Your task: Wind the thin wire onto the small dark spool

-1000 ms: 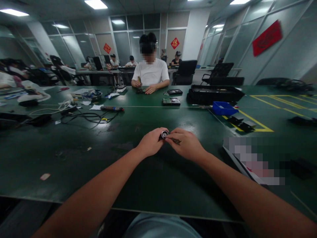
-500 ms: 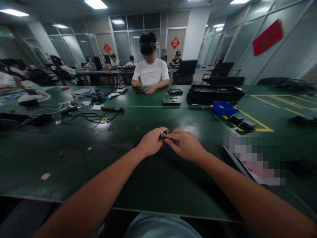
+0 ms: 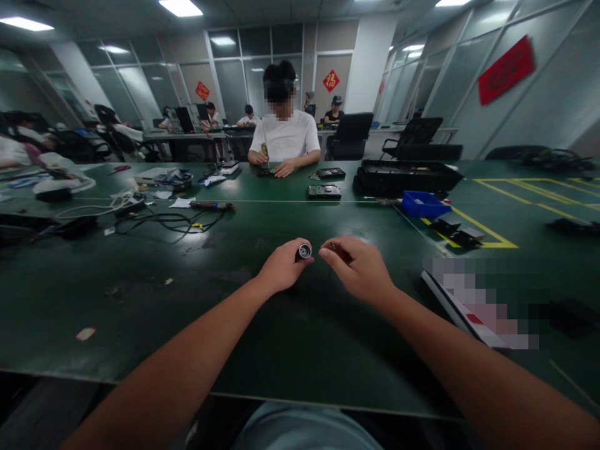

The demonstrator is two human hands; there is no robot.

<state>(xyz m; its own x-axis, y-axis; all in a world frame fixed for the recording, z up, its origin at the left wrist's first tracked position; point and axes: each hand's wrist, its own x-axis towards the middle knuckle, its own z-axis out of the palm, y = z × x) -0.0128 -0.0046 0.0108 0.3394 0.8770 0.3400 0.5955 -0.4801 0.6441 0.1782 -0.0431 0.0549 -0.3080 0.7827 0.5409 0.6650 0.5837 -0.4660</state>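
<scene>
My left hand (image 3: 281, 267) is closed round a small dark cylinder (image 3: 304, 251) with a round silver end that faces me. A short gap to its right, my right hand (image 3: 359, 269) pinches a small dark piece (image 3: 334, 247) between thumb and fingers; what the piece is I cannot make out. Both hands hover just above the green table (image 3: 262, 325), near its middle in front of me.
A person in a white shirt (image 3: 285, 139) works across the table with a tool. Black cables (image 3: 164, 220) and clutter lie at the left. Circuit boards (image 3: 324, 192), a black case (image 3: 405, 177) and a blue bin (image 3: 424, 204) sit at the back right. A blurred flat object (image 3: 478, 306) lies at my right.
My hands were together on the cylinder; now they have drawn apart, the right hand moving right with a small piece in its fingers. The left hand has shifted slightly left.
</scene>
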